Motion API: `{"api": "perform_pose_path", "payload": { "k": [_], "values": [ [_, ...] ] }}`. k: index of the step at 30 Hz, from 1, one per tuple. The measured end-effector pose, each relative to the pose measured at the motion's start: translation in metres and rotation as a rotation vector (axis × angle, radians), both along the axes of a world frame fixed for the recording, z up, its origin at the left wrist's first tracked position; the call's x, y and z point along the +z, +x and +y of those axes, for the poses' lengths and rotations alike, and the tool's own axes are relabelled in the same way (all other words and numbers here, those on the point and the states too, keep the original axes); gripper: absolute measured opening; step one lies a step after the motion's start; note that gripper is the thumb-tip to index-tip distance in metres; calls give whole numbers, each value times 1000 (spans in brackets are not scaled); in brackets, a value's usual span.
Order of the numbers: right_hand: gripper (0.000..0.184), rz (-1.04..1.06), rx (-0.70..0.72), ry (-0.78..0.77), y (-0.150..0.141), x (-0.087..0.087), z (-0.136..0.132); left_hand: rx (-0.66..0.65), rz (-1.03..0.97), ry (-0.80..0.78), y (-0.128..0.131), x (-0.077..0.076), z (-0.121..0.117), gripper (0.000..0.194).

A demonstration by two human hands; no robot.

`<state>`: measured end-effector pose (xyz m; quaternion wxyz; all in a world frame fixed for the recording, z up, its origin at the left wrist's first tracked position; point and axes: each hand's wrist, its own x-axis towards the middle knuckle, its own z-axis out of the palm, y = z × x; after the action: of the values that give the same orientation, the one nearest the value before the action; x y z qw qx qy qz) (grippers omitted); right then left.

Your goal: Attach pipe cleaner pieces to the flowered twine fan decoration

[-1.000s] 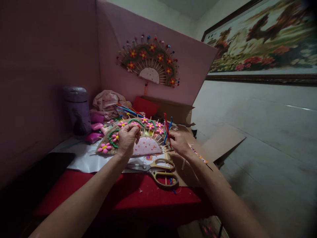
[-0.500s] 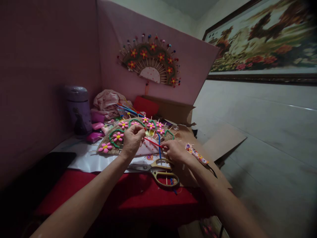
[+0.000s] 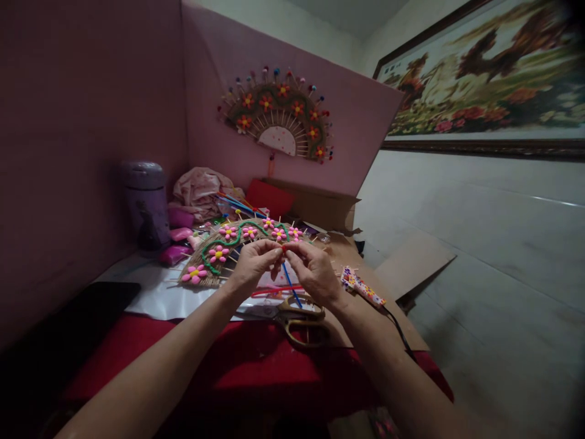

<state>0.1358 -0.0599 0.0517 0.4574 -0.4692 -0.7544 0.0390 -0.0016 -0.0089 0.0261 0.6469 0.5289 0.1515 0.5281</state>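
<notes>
My left hand and my right hand meet fingertip to fingertip over the decorated fan. Both are closed in a pinch on a small red piece, which looks like the end of a red pipe cleaner. Below them a red pipe cleaner strip runs sideways; whether it joins the pinched piece is hidden. A blue pipe cleaner slants down under my hands. The straw-coloured fan carries pink clay flowers and a green wavy cord; my hands cover its right part. Scissors with tan handles lie just below.
A flower-patterned glue gun with a cord lies on cardboard at right. A purple flask, pink packets and crumpled cloth stand at left. A finished fan hangs on the pink board behind.
My right hand has moved up and left to meet my left hand, which shifted slightly right and down. The red strip stretched between them now shows lower, beneath the hands.
</notes>
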Motion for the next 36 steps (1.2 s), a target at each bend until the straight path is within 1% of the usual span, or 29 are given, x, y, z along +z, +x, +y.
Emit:
{"api": "perform_pose_path", "payload": {
  "k": [2,4,7,11,13,19,21,24,27,29,31,34,36],
  "values": [
    [18,2,-19,45,-7,0,-1,33,19,31,0,0,0,26],
    [17,9,-54,57,-8,-3,0,79,51,65,0,-1,0,27],
    [17,3,-98,32,-6,-8,2,157,128,124,2,-2,0,26],
    [16,-7,-127,12,-3,-12,4,272,251,220,4,-5,-1,20],
    [15,1,-133,13,-2,-14,4,290,291,263,4,-6,-3,18],
    [14,59,-93,6,-2,-21,10,302,315,290,4,-11,-3,15],
    [14,81,-92,4,-4,-25,12,326,321,292,4,-15,-2,14],
    [13,119,-126,-11,-9,-31,15,389,333,293,4,-20,-1,10],
    [12,179,-116,-65,-11,-34,18,439,351,305,4,-21,-1,10],
    [13,250,-72,-120,-11,-34,20,414,306,266,6,-19,-1,12],
    [16,373,-24,-196,-10,-31,22,359,206,181,8,-16,0,14],
    [21,648,62,-374,-10,-25,22,231,47,41,9,-13,3,22],
    [23,820,146,-493,-11,-22,20,131,-24,-42,8,-13,5,26]
  ]
}}
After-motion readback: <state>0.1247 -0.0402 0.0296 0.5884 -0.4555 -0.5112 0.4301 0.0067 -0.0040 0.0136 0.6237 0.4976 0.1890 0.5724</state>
